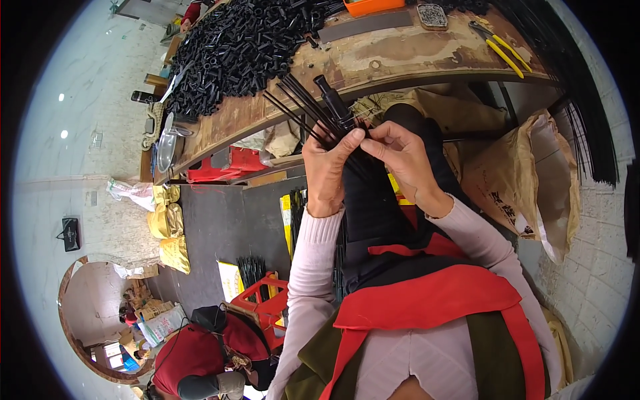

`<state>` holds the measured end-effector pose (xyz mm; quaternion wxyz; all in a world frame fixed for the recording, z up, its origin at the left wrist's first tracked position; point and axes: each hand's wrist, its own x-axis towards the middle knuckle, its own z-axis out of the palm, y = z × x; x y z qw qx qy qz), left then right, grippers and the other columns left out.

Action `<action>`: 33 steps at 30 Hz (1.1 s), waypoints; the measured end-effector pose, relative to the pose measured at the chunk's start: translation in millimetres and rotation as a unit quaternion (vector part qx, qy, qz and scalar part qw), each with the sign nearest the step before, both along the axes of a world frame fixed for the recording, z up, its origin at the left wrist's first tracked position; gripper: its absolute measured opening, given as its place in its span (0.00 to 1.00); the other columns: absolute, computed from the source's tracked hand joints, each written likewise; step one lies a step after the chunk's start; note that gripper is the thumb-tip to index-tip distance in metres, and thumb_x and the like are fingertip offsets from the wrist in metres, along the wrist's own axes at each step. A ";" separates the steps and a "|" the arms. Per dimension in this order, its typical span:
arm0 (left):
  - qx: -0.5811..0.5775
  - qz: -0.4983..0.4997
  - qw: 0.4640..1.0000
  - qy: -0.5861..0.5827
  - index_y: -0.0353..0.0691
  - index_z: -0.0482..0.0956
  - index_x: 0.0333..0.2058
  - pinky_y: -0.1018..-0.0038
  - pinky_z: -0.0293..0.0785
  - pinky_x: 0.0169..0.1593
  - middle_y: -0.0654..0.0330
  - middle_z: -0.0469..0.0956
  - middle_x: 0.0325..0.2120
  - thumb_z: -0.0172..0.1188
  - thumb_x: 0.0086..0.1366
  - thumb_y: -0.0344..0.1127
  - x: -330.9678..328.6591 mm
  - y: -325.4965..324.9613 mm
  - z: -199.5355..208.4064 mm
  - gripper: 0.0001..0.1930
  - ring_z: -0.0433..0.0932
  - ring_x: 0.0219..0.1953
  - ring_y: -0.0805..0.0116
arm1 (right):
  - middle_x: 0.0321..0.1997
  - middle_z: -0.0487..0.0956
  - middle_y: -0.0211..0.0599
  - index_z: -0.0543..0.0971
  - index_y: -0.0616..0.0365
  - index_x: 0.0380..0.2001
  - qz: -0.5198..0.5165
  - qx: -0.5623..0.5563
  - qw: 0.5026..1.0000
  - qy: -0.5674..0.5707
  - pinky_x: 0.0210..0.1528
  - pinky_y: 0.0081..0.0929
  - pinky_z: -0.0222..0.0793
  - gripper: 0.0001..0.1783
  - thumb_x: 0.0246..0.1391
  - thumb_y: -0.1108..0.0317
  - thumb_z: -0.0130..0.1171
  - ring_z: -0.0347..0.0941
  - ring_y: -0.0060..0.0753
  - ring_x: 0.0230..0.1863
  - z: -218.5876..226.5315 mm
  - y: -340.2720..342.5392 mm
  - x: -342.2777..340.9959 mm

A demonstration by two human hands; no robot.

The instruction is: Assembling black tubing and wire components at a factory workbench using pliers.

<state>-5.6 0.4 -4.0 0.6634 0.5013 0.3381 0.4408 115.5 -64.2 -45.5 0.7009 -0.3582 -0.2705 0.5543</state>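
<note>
Above my lap, my left hand (325,175) is closed around a bundle of thin black rods (299,101), whose ends fan out toward the bench. A black stepped tube (332,97) stands up among them, tilted to the left. My right hand (408,159) meets the left at the tube's lower end, with thumb and forefinger pinched together close to the left thumb. Whatever is between the right fingertips is too small or too hidden to make out. The lower part of the bundle disappears behind my hands.
A wooden bench (383,59) ahead carries a heap of black tubular parts (233,50), yellow-handled pliers (503,52), an orange tray (373,5) and a small dish (432,16). Long black rods (593,120) hang at right near a brown sack (523,177). Another person (193,360) bends at lower left.
</note>
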 end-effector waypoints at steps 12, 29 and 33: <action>0.040 0.014 0.999 0.021 0.34 0.78 0.41 0.78 0.76 0.45 0.58 0.83 0.35 0.68 0.59 0.25 -0.7 5.0 -8.1 0.12 0.81 0.37 0.72 | 0.36 0.78 0.27 0.78 0.61 0.38 0.040 -0.019 0.998 0.047 0.44 0.15 0.66 0.07 0.56 0.74 0.65 0.72 0.15 0.39 -10.2 13.3 5.6; 0.106 0.084 0.989 0.061 0.30 0.80 0.40 0.80 0.73 0.42 0.61 0.82 0.35 0.66 0.62 0.28 3.3 -2.1 -11.6 0.10 0.78 0.36 0.77 | 0.40 0.78 0.28 0.78 0.65 0.41 0.013 -0.002 0.998 0.056 0.49 0.15 0.66 0.08 0.58 0.76 0.62 0.72 0.16 0.42 -18.5 13.7 -5.7; 0.126 0.065 0.989 0.052 0.29 0.79 0.40 0.79 0.74 0.44 0.58 0.83 0.35 0.63 0.64 0.28 4.7 -5.1 -6.4 0.09 0.79 0.37 0.75 | 0.41 0.78 0.29 0.78 0.65 0.42 0.054 0.013 0.989 0.134 0.51 0.17 0.66 0.07 0.59 0.78 0.59 0.74 0.17 0.44 -20.2 17.7 -3.4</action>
